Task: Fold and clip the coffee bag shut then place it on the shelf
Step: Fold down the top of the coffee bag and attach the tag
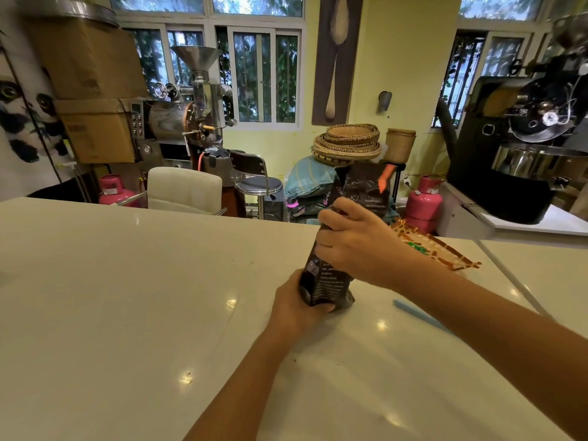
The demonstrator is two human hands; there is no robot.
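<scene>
Left hand (294, 305): lower centre of the frame, wrapped around the bottom end of the coffee bag (331, 275), fingers curled under its base and pressing it to the counter (127, 297).
Right hand (356, 246): just above and right of the left, closed around the bag's middle, knuckles toward the camera, forearm running down to the lower right corner.
Coffee bag: dark, glossy, with small white print on the side; standing on the counter at centre right and leaning a little to the right; its crumpled upper part rises above the right hand with an orange strip (385, 178) near the top edge. Whether the top is folded cannot be told.
Counter: pale, glossy, filling the lower half of the frame, with ceiling lights reflected in it.
Light blue stick (420, 315): lying flat on the counter just right of the bag, partly hidden by the right forearm; what it is cannot be told.
Patterned piece (445, 253): orange and brown with giraffe-like markings, flat on the counter behind the right wrist.
White chair (184, 187): beyond the counter's far edge, left of centre.
Metal stool (259, 183): right of the chair.
Woven baskets (346, 143): stacked behind the bag's top, centre right.
Pink gas cylinders (423, 203): one right of the bag, one far left.
Roasting machines: a steel one (187, 109) at upper left of centre, a black one (521, 144) at the right edge.
</scene>
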